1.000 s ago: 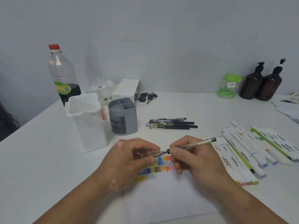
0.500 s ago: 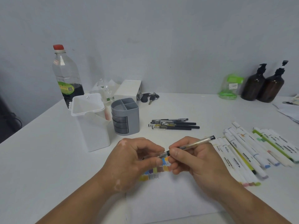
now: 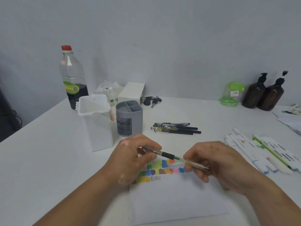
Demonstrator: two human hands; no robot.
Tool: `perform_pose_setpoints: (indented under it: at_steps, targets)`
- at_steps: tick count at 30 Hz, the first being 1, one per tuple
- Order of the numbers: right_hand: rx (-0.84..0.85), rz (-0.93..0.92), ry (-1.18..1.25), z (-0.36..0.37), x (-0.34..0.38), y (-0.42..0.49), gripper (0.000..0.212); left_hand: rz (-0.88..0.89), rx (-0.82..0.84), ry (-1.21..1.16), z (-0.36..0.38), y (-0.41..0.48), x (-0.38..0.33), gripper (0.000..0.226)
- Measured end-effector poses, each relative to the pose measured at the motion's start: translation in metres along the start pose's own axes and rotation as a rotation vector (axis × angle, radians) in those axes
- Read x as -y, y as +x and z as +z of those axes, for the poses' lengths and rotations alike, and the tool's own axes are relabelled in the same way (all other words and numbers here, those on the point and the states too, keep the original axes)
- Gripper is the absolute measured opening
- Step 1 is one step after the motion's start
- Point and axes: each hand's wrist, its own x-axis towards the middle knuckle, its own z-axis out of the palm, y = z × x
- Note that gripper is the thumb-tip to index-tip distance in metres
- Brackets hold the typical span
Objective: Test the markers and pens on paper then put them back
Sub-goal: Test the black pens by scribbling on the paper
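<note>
Two slips look likely from here. The pen has its bare tip pointing toward the right hand, just above the paper and over the colour patches. A careless push could jab ink onto a finger or drag a stray line across the test marks. The clear piece in the right hand is blurred, but I take it for the cap. If it meets the tip off-line, it may skid past or spring free and roll toward the markers lying to the right.

The left hand pinches the pen's clear barrel between thumb and curled fingers. The black grip and the tip stick out beyond the fingertips to the right. The right hand's fingers curl round the cap, with its near end poking out leftward, close to the pen tip but seemingly not yet over it. Both hands are above the upper part of the sheet, near each other but apart.

The other pens lie in a small heap farther back on the table, beside the grey holder, whose compartments look empty.
</note>
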Motion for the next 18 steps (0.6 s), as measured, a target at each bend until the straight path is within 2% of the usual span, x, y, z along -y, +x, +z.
perform_pose_setpoints:
  at_steps: [3, 5, 8, 11, 15, 18]
  targets:
    - [0.032, 0.082, -0.533, 0.02, 0.003, 0.0, 0.019, 0.091, 0.079, 0.011, 0.004, -0.002, 0.0, 0.03]
    - [0.005, 0.094, -0.741, 0.035, 0.0, 0.0, 0.01, 0.12, 0.096, 0.028, 0.006, -0.004, 0.002, 0.034]
    - [-0.24, 0.106, -0.85, 0.042, -0.005, -0.006, 0.007, 0.065, 0.053, 0.159, 0.005, -0.004, 0.008, 0.051]
    - [-0.47, 0.177, -1.048, 0.03, -0.007, -0.014, 0.011, 0.023, 0.153, 0.348, 0.001, 0.0, 0.011, 0.044]
    - [-0.584, 0.299, -1.323, 0.014, -0.016, -0.018, 0.019, 0.008, 0.331, 0.45, 0.002, -0.001, 0.01, 0.05]
    - [-0.592, 0.316, -1.413, 0.007, -0.021, -0.016, 0.018, -0.01, 0.346, 0.481, -0.002, 0.0, 0.011, 0.052]
